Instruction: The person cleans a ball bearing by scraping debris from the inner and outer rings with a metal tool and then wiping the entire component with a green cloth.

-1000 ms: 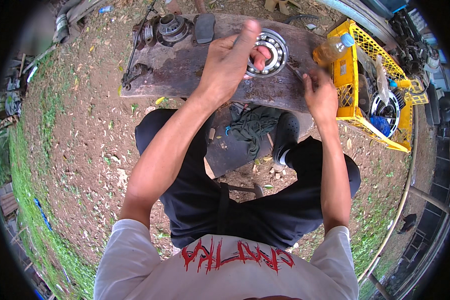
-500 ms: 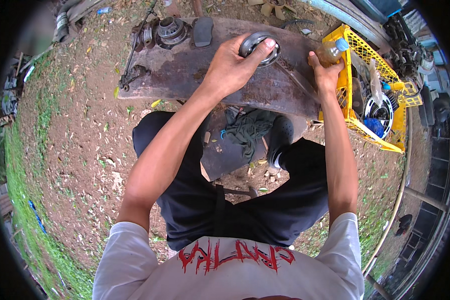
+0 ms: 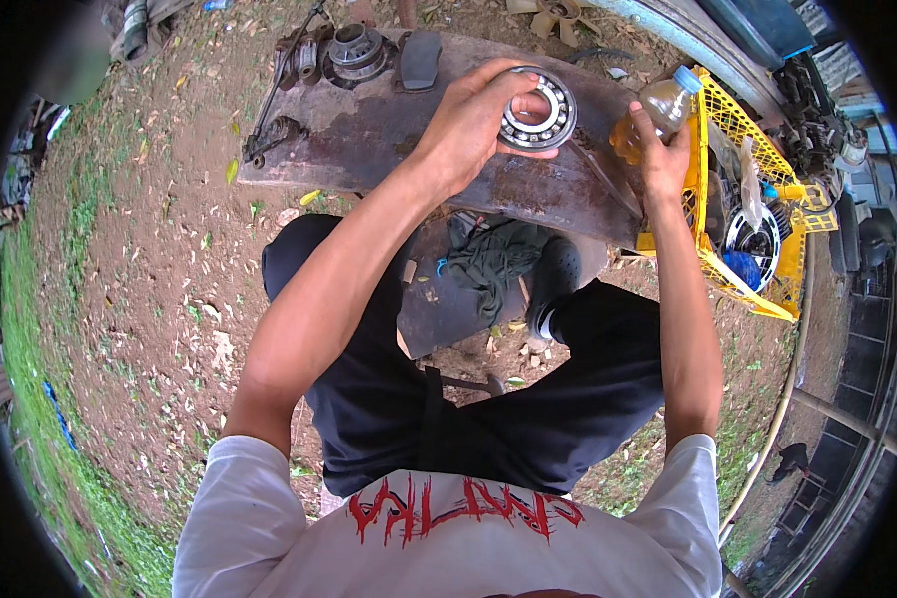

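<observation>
My left hand (image 3: pixel 463 130) grips a metal ball bearing (image 3: pixel 566 112) by its rim above the dark wooden board (image 3: pixel 369 164). The bearing's face is tilted up, so its balls and centre hole show. At the board's right end, my right hand (image 3: pixel 665 164) is wrapped round a clear plastic bottle (image 3: pixel 666 103) with a blue cap. Amber liquid shows in its lower part. The bottle leans with its cap to the upper right, beside a yellow crate's edge.
The yellow plastic crate (image 3: pixel 703 174) on the right holds a round white-rimmed part (image 3: pixel 755 244), a blue bundle (image 3: pixel 742 269) and a plastic bag. A metal hub (image 3: pixel 357 55), a dark pad (image 3: pixel 421 62) and a thin rod (image 3: pixel 281 80) lie on the board. Dark cloth (image 3: pixel 493 261) lies below.
The bearing has turned in my left hand and its face shows more fully. My right hand has brought the bottle left, away from the crate and over the board's end.
</observation>
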`<move>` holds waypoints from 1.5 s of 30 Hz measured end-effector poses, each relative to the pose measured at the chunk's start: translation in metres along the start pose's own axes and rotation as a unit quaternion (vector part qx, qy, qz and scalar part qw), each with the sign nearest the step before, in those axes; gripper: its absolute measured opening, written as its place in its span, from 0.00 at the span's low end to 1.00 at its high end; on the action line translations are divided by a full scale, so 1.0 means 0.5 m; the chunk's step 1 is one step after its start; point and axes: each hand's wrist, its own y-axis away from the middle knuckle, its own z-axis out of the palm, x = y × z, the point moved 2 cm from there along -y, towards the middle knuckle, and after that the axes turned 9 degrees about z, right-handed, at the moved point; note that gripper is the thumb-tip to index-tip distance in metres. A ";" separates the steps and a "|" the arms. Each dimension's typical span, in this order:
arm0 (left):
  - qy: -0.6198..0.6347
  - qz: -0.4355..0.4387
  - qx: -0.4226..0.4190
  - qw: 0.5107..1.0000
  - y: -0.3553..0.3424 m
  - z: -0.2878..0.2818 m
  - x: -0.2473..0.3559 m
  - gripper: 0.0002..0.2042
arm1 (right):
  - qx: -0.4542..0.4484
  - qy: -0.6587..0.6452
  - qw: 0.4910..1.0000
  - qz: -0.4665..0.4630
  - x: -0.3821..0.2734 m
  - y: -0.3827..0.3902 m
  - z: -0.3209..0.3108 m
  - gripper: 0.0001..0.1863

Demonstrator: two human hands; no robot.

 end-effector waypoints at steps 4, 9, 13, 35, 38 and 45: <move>0.044 0.004 0.034 0.998 -0.008 -0.009 -0.013 0.16 | -0.003 0.022 0.999 -0.034 0.048 -0.026 -0.002 0.33; -0.024 0.018 0.076 0.997 -0.022 -0.032 -0.032 0.18 | -0.009 0.146 0.989 -0.006 0.137 -0.050 -0.032 0.35; -0.107 0.038 0.080 0.990 -0.006 -0.052 -0.027 0.22 | -0.042 0.415 0.908 0.043 0.040 0.039 -0.060 0.34; -0.177 -0.126 0.190 0.957 0.087 -0.213 -0.030 0.30 | -0.345 0.580 0.720 -0.165 0.595 0.397 0.351 0.25; -0.191 -0.126 0.238 0.944 0.106 -0.227 -0.020 0.22 | -0.337 0.625 0.679 -0.187 0.598 0.420 0.363 0.24; -0.189 -0.124 0.183 0.957 0.085 -0.189 -0.020 0.22 | -0.401 0.581 0.705 -0.065 0.676 0.369 0.282 0.16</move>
